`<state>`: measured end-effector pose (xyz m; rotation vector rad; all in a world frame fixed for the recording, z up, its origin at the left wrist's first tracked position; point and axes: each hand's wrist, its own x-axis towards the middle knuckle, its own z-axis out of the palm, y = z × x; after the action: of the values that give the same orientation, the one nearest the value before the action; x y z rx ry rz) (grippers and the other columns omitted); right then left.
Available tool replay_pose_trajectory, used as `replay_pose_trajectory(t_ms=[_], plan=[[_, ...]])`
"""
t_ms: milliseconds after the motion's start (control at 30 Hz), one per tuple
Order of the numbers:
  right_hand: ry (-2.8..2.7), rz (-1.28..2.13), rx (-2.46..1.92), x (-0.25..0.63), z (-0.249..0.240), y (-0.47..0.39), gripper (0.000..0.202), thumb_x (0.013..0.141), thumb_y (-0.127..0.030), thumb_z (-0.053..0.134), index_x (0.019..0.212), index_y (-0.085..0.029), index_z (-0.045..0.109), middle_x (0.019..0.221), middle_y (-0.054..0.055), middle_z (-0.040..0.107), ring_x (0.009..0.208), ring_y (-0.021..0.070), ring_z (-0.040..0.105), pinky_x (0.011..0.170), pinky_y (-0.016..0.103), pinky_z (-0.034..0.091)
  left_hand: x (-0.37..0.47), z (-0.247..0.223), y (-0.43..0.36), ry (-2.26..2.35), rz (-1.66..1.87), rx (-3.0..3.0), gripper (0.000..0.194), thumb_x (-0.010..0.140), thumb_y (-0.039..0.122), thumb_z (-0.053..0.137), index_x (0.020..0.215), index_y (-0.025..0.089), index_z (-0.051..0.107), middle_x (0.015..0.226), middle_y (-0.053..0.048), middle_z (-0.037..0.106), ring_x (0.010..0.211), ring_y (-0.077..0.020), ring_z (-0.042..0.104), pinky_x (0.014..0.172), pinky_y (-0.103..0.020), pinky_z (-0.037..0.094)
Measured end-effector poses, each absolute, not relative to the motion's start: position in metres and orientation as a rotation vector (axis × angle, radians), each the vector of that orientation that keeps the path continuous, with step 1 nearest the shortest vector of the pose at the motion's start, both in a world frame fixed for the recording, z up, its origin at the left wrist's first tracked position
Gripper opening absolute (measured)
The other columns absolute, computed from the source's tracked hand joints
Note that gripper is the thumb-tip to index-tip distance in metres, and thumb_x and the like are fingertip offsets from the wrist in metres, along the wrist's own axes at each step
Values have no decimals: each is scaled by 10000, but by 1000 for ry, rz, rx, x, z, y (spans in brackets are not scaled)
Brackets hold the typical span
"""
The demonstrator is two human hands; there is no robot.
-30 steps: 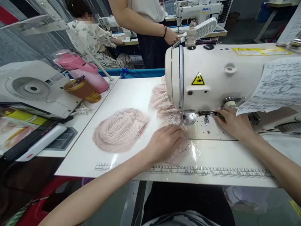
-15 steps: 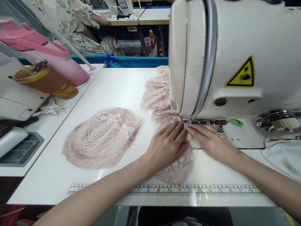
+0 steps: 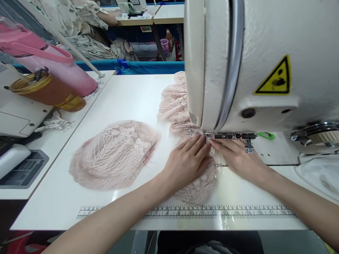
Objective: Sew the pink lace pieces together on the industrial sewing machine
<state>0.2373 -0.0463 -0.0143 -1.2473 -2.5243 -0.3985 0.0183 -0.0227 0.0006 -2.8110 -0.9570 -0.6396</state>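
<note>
Pale pink lace fabric (image 3: 197,190) runs under the head of a white sewing machine (image 3: 267,42), gathered in ruffles behind the needle area. My left hand (image 3: 186,157) lies flat on the lace, fingers stretched toward the presser foot (image 3: 209,135), thumb tucked low beside them. My right hand (image 3: 238,157) lies to the right of the lace, fingers extended, fingertips touching its edge by the foot. Metal attachment parts (image 3: 234,136) partly cover the right fingers. The needle tip cannot be made out. A second lace piece (image 3: 113,155) lies folded on the table to the left.
A printed ruler (image 3: 185,213) runs along the table's front edge. Green snips (image 3: 266,135) lie behind the attachment. A pink bottle (image 3: 63,67) and an amber cup (image 3: 47,91) stand left. White cloth (image 3: 320,174) lies right. Another person's arm (image 3: 107,17) shows behind.
The camera view has shifted slightly, making the machine head appear larger. The lace near my hands has crept a little away from me. Both hands keep nearly the same pose.
</note>
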Motion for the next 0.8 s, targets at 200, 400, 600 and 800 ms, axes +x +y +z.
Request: replay_pose_trajectory(t_ms=[200, 400, 600, 800], plan=[[-2511, -389, -1246, 238, -11, -47, 550, 773, 66, 488, 1262, -148, 618, 1302, 56, 642, 948, 235, 650, 759, 366, 506, 19, 1, -23, -977, -621, -2830, 361, 975, 358, 520, 1210, 110, 638, 1272, -133, 647, 1207, -273, 605, 990, -422, 546], [-2503, -443, -1295, 237, -9, -48, 571, 784, 36, 498, 1304, -182, 587, 1286, 36, 654, 881, 232, 647, 747, 381, 503, 19, 1, -22, -952, -640, -2803, 363, 973, 350, 526, 1188, 85, 648, 1262, -144, 651, 1187, -280, 618, 983, -417, 551], [-2524, -465, -1284, 236, -4, -47, 557, 793, 17, 481, 1308, -172, 575, 1258, 65, 669, 882, 230, 642, 791, 380, 502, 19, 3, -21, -953, -616, -2803, 370, 978, 356, 513, 1197, 88, 643, 1272, -145, 644, 1185, -277, 620, 975, -416, 556], [-2504, -439, -1260, 235, -1, -46, 481, 828, 9, 443, 1230, -196, 612, 1268, 60, 664, 928, 203, 644, 842, 369, 464, 18, 2, -20, -978, -642, -2844, 367, 980, 358, 506, 1214, 107, 635, 1269, -135, 649, 1195, -266, 614, 978, -412, 552]])
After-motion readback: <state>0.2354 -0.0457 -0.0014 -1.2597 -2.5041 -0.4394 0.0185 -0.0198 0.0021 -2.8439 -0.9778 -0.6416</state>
